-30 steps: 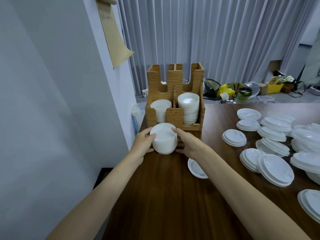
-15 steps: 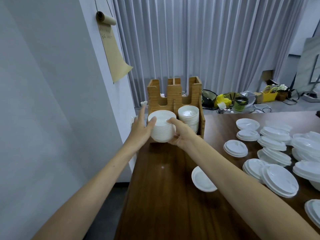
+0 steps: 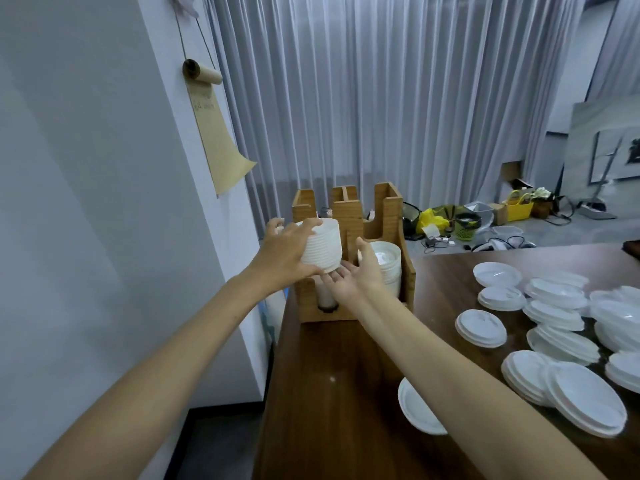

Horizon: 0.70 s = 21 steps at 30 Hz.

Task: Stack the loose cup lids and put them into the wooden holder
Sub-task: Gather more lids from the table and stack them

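Lifted over holder (image 3: 389, 209), lid stack (image 3: 323, 245) gripped by left hand (image 3: 280, 258); right hand (image 3: 356, 277) spread underneath.

The left hand (image 3: 287, 252) gripped a tall stack of white plastic cup lids (image 3: 322, 247) before the upper left part of the slotted wooden holder (image 3: 388, 209). The right hand (image 3: 356, 275) lay palm-up, fingers straight, just beneath the stack. Low piles of loose white lids (image 3: 481, 329) lay on the dark wooden table (image 3: 329, 393).

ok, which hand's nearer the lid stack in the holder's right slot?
Right. The right hand is open just in front of the right-slot stack; the left hand grips a second stack above the left slot.
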Each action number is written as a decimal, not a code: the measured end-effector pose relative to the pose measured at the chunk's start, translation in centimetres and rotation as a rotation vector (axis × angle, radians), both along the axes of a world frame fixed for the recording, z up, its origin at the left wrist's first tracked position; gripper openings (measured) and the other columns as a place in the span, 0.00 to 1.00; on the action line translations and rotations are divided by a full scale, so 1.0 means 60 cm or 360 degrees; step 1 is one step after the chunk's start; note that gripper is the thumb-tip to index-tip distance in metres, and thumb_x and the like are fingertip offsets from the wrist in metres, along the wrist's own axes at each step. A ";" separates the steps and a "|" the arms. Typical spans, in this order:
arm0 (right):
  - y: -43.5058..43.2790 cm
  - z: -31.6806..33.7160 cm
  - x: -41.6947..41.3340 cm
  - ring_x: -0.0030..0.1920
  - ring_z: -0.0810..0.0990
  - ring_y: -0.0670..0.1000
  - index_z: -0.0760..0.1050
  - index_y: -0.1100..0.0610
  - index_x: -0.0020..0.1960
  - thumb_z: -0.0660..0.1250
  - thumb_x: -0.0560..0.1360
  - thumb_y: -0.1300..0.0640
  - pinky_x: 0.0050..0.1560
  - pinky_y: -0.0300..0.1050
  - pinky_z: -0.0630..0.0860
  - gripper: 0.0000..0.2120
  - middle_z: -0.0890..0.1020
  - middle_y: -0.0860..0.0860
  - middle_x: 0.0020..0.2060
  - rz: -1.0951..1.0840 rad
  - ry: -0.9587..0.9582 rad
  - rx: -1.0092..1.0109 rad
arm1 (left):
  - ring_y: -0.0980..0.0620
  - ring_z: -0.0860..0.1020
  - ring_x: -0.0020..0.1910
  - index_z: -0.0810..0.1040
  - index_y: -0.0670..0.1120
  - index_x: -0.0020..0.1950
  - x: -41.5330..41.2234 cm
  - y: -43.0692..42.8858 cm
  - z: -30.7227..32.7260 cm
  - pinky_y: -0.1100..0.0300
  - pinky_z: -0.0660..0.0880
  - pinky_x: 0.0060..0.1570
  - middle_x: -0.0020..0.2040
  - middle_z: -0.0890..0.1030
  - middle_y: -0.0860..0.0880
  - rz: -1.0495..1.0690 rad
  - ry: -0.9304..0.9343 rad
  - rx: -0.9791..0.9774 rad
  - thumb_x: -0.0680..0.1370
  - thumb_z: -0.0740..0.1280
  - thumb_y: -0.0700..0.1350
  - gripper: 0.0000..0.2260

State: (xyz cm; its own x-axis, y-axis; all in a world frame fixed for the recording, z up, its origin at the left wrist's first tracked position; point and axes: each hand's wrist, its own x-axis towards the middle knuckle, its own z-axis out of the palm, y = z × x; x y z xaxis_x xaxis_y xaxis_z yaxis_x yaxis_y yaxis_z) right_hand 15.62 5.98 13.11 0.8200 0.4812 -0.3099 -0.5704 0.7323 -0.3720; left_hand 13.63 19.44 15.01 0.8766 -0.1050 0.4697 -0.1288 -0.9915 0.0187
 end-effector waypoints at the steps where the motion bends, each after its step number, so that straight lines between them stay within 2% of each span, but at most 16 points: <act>1: 0.006 -0.004 0.001 0.68 0.70 0.61 0.59 0.66 0.73 0.62 0.79 0.50 0.67 0.55 0.68 0.29 0.70 0.63 0.68 -0.0045 0.0036 0.0090 | 0.45 0.66 0.66 0.63 0.48 0.70 0.004 0.005 0.006 0.53 0.54 0.68 0.66 0.71 0.45 -0.0003 -0.0003 0.0009 0.71 0.72 0.55 0.33; 3: 0.015 -0.011 0.011 0.72 0.66 0.61 0.56 0.66 0.75 0.61 0.80 0.55 0.72 0.54 0.63 0.29 0.66 0.63 0.72 -0.0110 0.0052 0.0168 | 0.44 0.69 0.62 0.65 0.45 0.68 0.015 0.017 0.008 0.54 0.61 0.64 0.65 0.73 0.44 -0.0016 -0.0036 -0.0002 0.71 0.72 0.55 0.31; 6: 0.019 -0.017 0.026 0.71 0.67 0.61 0.60 0.68 0.72 0.59 0.80 0.58 0.72 0.54 0.64 0.25 0.68 0.64 0.70 -0.0140 0.0032 0.0132 | 0.44 0.73 0.57 0.67 0.44 0.67 0.035 0.029 -0.003 0.53 0.71 0.56 0.61 0.75 0.43 -0.0049 -0.0072 -0.0029 0.69 0.73 0.56 0.32; 11: 0.016 -0.027 0.033 0.69 0.69 0.60 0.58 0.64 0.74 0.56 0.82 0.52 0.71 0.52 0.65 0.25 0.71 0.61 0.69 -0.0009 -0.0055 0.0096 | 0.43 0.74 0.55 0.68 0.44 0.65 0.057 0.034 -0.019 0.52 0.73 0.52 0.59 0.76 0.42 -0.0106 -0.0083 -0.0029 0.69 0.73 0.57 0.31; 14: 0.009 -0.025 0.025 0.71 0.67 0.60 0.58 0.65 0.74 0.55 0.82 0.50 0.71 0.53 0.64 0.26 0.68 0.62 0.70 0.0066 -0.0126 0.0074 | 0.43 0.74 0.55 0.69 0.44 0.65 0.063 0.037 -0.025 0.51 0.74 0.52 0.59 0.76 0.42 -0.0102 -0.0092 0.0000 0.69 0.73 0.57 0.31; 16: 0.006 -0.036 0.021 0.68 0.71 0.60 0.62 0.65 0.72 0.56 0.82 0.52 0.67 0.52 0.69 0.24 0.70 0.64 0.68 0.0042 -0.0216 -0.0218 | 0.43 0.74 0.55 0.69 0.45 0.65 0.067 0.039 -0.027 0.51 0.75 0.52 0.60 0.76 0.42 -0.0097 -0.0090 0.0006 0.69 0.73 0.57 0.30; 19: 0.002 -0.065 0.018 0.56 0.80 0.56 0.74 0.65 0.60 0.60 0.80 0.60 0.58 0.48 0.77 0.12 0.80 0.62 0.55 -0.0021 -0.0407 -0.0992 | 0.42 0.74 0.55 0.69 0.44 0.64 0.069 0.038 -0.030 0.50 0.74 0.53 0.59 0.76 0.42 -0.0093 -0.0069 -0.0029 0.69 0.73 0.56 0.29; 21: 0.002 -0.082 0.016 0.55 0.80 0.54 0.75 0.65 0.60 0.61 0.79 0.63 0.60 0.47 0.77 0.12 0.81 0.60 0.53 0.0002 -0.0459 -0.1230 | 0.42 0.74 0.55 0.70 0.43 0.63 0.072 0.036 -0.036 0.50 0.72 0.52 0.58 0.76 0.42 -0.0106 -0.0040 -0.0024 0.69 0.73 0.55 0.28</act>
